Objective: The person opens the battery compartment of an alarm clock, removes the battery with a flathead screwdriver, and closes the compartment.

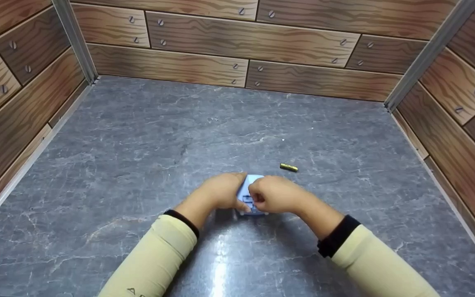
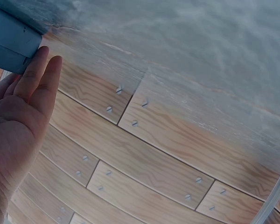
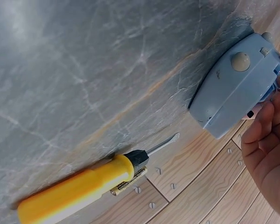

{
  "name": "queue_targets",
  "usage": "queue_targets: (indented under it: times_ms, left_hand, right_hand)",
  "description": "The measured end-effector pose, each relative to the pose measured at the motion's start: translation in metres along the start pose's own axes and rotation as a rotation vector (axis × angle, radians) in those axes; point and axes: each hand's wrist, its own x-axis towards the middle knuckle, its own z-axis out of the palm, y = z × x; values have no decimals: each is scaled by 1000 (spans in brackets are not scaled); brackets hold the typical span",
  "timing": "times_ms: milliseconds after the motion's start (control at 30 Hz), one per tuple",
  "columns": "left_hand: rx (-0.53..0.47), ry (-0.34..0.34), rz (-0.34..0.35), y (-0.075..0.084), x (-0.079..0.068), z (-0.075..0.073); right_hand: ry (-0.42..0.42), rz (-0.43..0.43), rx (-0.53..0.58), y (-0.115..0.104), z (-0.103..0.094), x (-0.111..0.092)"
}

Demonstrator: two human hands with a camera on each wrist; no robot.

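A light blue plastic device (image 1: pixel 255 178) with cream-coloured round knobs or feet sits low in the middle of the head view. A recessed compartment shows on its upper side. My left hand (image 1: pixel 224 190) grips the device's left side, thumb over the near end and fingers along the side. My right hand (image 1: pixel 277 194) has its fingers curled, with the tips at the recess of the device (image 3: pixel 238 88). What lies between those fingertips is hidden. A gold-and-black battery (image 1: pixel 289 167) lies beyond the right hand. The right wrist view also has a yellow-handled screwdriver (image 3: pixel 79 193) with a flat metal tip, beside the battery (image 3: pixel 129 182).
The work surface is a grey marbled tabletop (image 1: pixel 138 136). Wood-patterned walls (image 1: pixel 204 37) stand at the back, left and right, with metal strips at the corners. In the head view, no screwdriver shows.
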Motion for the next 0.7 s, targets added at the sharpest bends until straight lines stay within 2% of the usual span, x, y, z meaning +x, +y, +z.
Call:
queue_targets:
  times_ms: [700]
  left_hand:
    - [-21, 13, 19, 1, -1, -1]
  right_hand:
    - [16, 30, -106, -8, 0, 2]
